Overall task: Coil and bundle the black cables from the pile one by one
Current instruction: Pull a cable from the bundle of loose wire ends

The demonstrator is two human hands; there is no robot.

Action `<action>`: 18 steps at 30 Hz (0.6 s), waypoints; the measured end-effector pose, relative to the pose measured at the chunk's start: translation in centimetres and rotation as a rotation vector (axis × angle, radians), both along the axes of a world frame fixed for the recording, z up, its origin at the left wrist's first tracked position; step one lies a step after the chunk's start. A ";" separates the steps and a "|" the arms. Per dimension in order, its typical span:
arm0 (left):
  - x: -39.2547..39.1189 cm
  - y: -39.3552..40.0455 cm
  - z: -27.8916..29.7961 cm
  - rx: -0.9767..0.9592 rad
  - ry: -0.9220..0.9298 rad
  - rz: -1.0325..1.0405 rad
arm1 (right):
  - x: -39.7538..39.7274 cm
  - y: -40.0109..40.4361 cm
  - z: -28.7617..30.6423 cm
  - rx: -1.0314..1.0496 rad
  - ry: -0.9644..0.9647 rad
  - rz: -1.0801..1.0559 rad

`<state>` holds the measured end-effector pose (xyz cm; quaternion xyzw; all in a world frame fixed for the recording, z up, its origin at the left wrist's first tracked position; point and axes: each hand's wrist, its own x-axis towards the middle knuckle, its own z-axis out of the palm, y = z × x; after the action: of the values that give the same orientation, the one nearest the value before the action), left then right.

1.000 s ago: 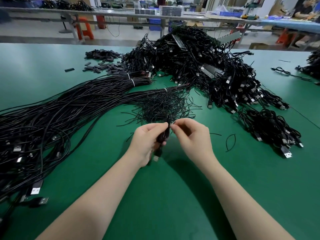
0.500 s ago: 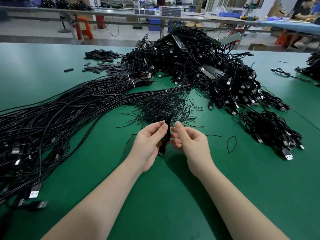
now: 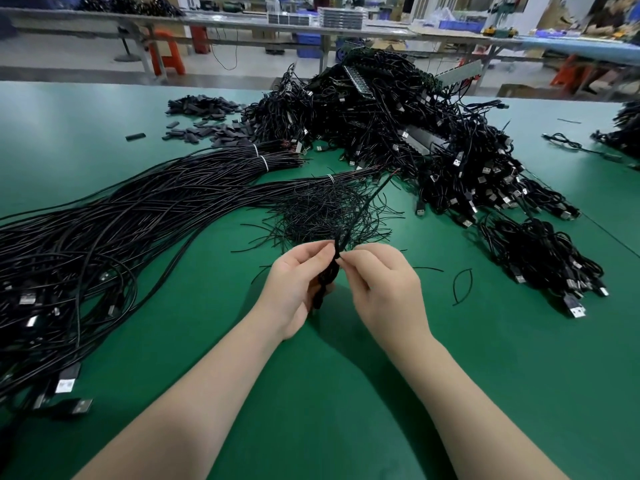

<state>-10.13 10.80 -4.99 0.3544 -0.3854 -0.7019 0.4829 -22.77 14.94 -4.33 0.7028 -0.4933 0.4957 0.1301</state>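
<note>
So the left hand (image 3: pixel 294 285) is gripping the coil (image 3: pixel 327 277) above the table (image 3: pixel 346 393), right hand (image 3: pixel 384 289) pinching its tie (image 3: pixel 367 202) up top. Looks light and springy, so holding mid-coil probably beats grabbing the ends.

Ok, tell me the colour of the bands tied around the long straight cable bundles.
White bands on the black cable bundles, clearest in the head view.

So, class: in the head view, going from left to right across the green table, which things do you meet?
Long straight cables → left hand → coiled cable → right hand → loose tie loop → small heap of bundled cables.
</note>
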 end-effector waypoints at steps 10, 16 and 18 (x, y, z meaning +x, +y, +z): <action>0.1 0.7 0.1 -0.122 -0.079 -0.032 | 0.1 0.2 0.1 0.079 0.023 -0.031; 0.4 0.4 0.3 -0.048 0.025 -0.151 | -0.4 -0.1 0.0 0.235 -0.367 0.109; 0.6 0.2 0.4 -0.007 0.053 -0.173 | -0.1 -0.1 0.1 0.270 -0.441 0.119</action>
<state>-9.57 11.05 -4.58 0.2990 -0.4042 -0.7488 0.4318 -22.90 14.84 -4.22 0.6165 -0.5292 0.5735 -0.1049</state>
